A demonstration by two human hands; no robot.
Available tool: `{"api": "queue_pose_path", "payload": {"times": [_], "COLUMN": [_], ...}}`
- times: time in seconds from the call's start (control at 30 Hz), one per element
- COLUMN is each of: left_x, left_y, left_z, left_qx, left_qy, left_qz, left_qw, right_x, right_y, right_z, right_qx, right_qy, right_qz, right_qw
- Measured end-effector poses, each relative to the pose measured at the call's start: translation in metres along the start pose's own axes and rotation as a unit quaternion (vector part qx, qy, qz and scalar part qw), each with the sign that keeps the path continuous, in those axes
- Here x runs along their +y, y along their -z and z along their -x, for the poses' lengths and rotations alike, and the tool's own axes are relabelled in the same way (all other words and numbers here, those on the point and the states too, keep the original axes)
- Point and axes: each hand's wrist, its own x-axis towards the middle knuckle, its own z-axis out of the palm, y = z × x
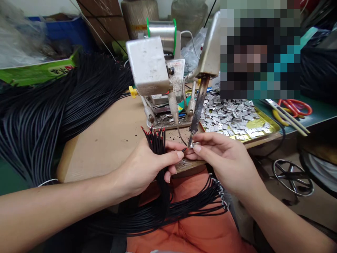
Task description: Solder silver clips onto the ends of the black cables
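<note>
Head view; gold tray [264,123] of metal tabs [223,116]

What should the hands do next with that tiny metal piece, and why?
Probably the left hand should ease the black wire end onto the small metal tab that the right hand pinches, since the wire end already sits beside it, right by the soldering iron tip.
</note>
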Motion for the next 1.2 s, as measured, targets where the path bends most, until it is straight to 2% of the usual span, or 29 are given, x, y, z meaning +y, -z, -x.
{"api": "queue_pose_path", "payload": {"times": [0.13,0.33,1.2], "left_x": [0.0014,0.0009,0.0002], "left_y": [-0.001,-0.0019,-0.001], "left_z": [-0.0003,-0.0005,-0.0011], "left_qx": [-0.004,0.007,0.005], "left_qy": [-0.004,-0.012,-0.022], "left_qz": [0.0,-0.006,0.008], "left_qw": [1.0,1.0,1.0], "right_x": [0.0045,0.0069,0.0099], "right_y": [-0.0023,-0.0023,-0.0057], "right_z": [-0.0016,-0.0022,0.0016], "right_qx": [0.0,-0.013,0.002], "right_qy": [0.021,0.03,0.065], "right_qz": [-0.033,-0.026,-0.035], "right_qw": [0.999,0.999,0.997]}}
